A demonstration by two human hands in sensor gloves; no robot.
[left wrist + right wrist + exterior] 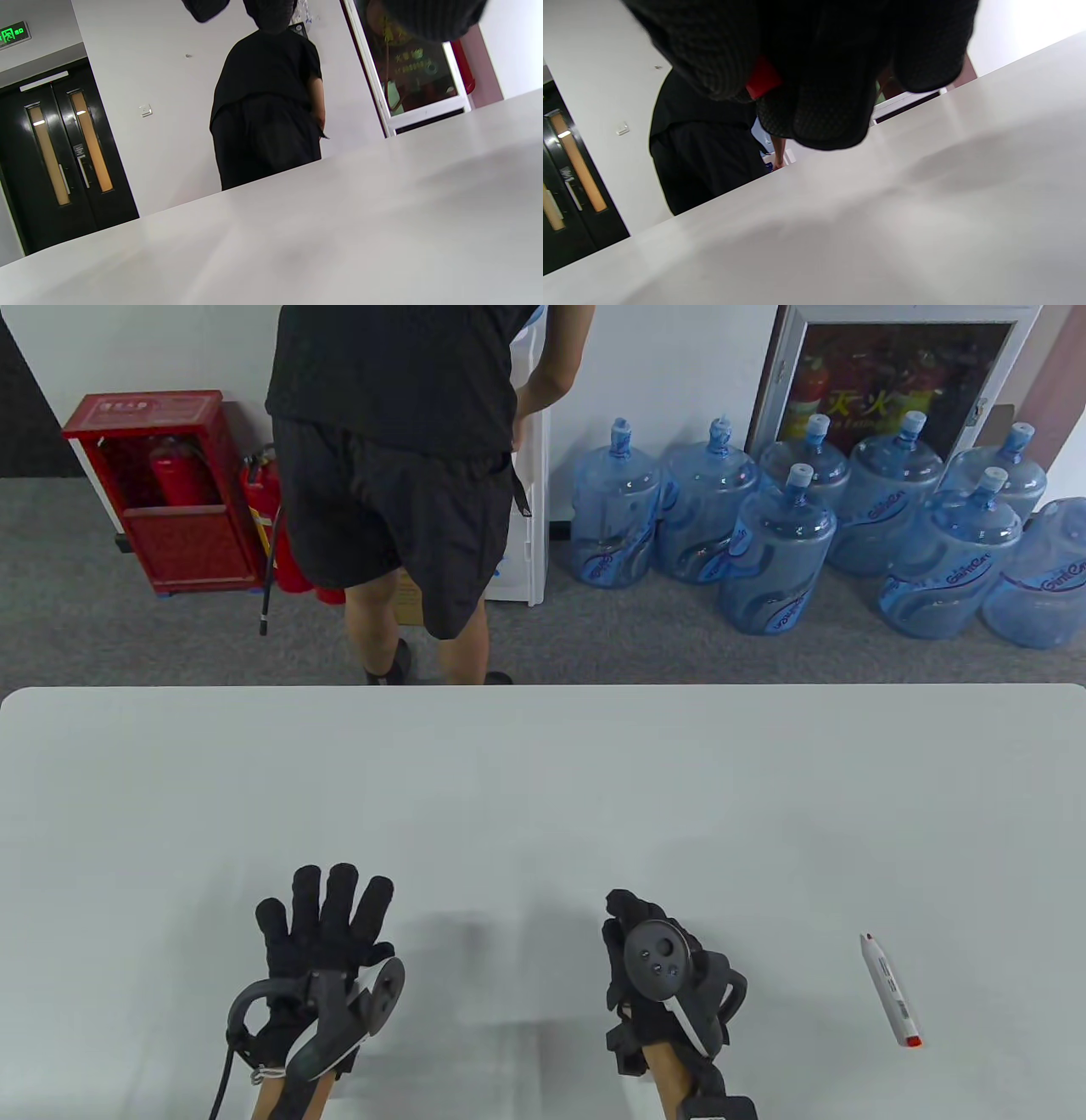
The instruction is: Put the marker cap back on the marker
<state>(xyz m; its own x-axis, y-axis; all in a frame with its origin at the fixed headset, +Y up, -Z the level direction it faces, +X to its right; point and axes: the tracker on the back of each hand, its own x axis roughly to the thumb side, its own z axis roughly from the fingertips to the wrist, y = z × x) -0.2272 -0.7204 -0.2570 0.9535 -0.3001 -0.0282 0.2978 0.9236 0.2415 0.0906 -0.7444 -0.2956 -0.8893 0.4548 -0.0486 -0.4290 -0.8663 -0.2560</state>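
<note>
A white marker [887, 988] with a red band at its near end lies on the white table [543, 780] at the right, its bare tip pointing away. My right hand [632, 916] is curled, well left of the marker. In the right wrist view its fingers [818, 106] hold a small red cap [761, 78]. My left hand [327, 899] is open with the fingers spread, low over the table at the left and holding nothing. In the left wrist view only its fingertips [271, 12] show at the top edge.
A person in black [407, 475] stands just behind the table's far edge. Several blue water jugs [780, 534] and a red fire extinguisher cabinet [161, 492] stand on the floor beyond.
</note>
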